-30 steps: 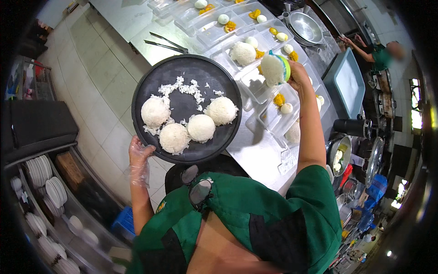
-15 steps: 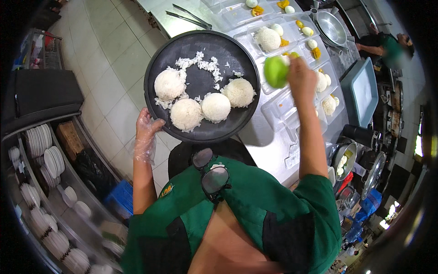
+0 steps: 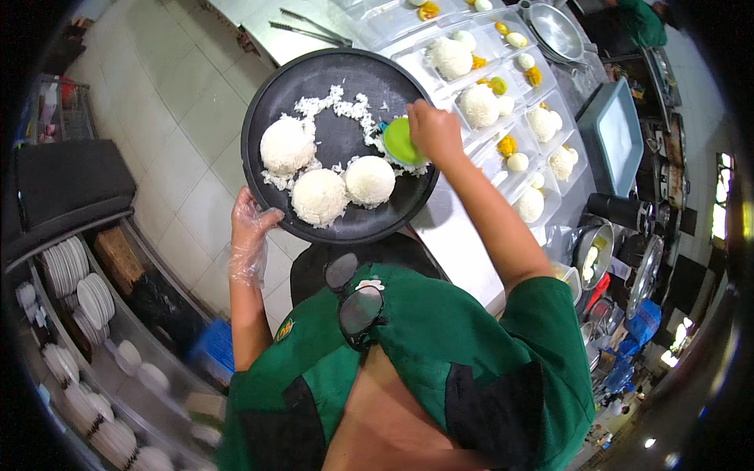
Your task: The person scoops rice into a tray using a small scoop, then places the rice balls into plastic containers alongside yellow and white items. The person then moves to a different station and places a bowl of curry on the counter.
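Note:
My left hand (image 3: 250, 235), in a thin clear plastic glove, grips the near rim of a round black tray (image 3: 330, 74). On the tray lie three white rice mounds (image 3: 319, 196) and scattered loose rice. My right hand (image 3: 433, 132) holds a small green bowl (image 3: 400, 141) turned mouth-down on the tray's right side, over a fourth portion of rice.
Clear plastic meal boxes (image 3: 503, 118) with rice domes, white balls and yellow bits line the steel counter to the right. Metal tongs (image 3: 310, 31) lie at the back. A grey tray (image 3: 616, 137) and a steel bowl (image 3: 556, 30) stand further right. Stacked white plates (image 3: 75, 286) fill shelves at left.
My right hand has brought the green bowl from above the meal boxes back onto the black tray, covering a rice mound. The tray stays held in my left hand.

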`<state>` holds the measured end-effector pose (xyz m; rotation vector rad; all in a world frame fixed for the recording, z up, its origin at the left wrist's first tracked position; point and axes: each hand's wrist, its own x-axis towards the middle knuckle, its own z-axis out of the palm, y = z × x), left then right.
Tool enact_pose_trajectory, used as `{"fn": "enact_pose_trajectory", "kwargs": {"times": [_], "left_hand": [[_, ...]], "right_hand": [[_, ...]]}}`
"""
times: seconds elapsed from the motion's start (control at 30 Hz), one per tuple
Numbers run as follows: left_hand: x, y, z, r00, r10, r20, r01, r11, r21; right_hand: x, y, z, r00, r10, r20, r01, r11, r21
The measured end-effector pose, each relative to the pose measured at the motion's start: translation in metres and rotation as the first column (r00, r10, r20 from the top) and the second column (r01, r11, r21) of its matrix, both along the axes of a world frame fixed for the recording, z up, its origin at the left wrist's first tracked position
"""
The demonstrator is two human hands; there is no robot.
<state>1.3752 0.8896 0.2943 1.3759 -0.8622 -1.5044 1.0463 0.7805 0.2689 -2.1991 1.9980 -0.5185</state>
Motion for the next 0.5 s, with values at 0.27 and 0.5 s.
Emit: {"fn": "enact_pose_trajectory", "kwargs": {"times": [0.27, 0.5], "left_hand": [[-0.002, 0.001, 0.003, 1.0, -0.028, 0.002, 0.028, 0.997, -0.066], [0.001, 0.004, 0.001, 0.998, -0.024, 0.055, 0.021, 0.999, 0.048]], "right_hand": [[-0.06, -0.066, -0.002, 0.472, -0.587, 0.657, -0.171, 0.671, 0.722], [-0.096, -0.046, 0.018, -0.039, -0.7, 0.713, -0.398, 0.665, 0.632]]}}
